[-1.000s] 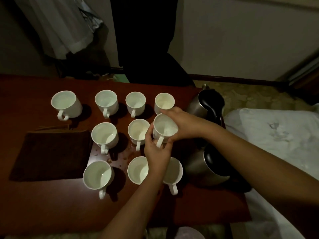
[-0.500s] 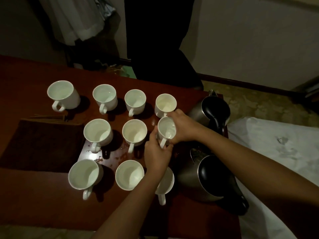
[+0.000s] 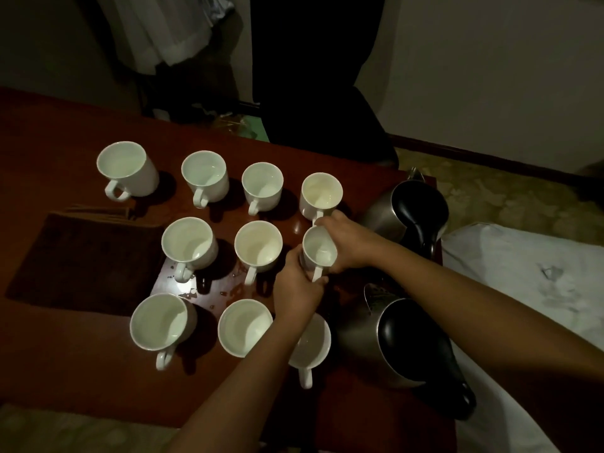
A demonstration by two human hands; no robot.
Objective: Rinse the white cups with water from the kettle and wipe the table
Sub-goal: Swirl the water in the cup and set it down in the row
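Several white cups stand in rows on the dark red table (image 3: 65, 354). Both my hands hold one white cup (image 3: 318, 246) at the right end of the middle row. My left hand (image 3: 295, 289) grips it from the near side by the handle. My right hand (image 3: 349, 240) wraps its far right side. Two steel kettles with black lids stand right of the cups, the far kettle (image 3: 408, 207) and the near kettle (image 3: 392, 338). A cup (image 3: 310, 348) in the front row is partly hidden by my left forearm. Water drops (image 3: 209, 289) lie between the cups.
A dark brown cloth (image 3: 85, 259) lies flat on the table left of the cups. A white sheet (image 3: 523, 289) covers something right of the table. Dark clothing hangs beyond the far table edge.
The cup held in both hands has come down lower toward the table and sits more upright. The camera view shifted, so the cups and kettles appear further left and nearer.
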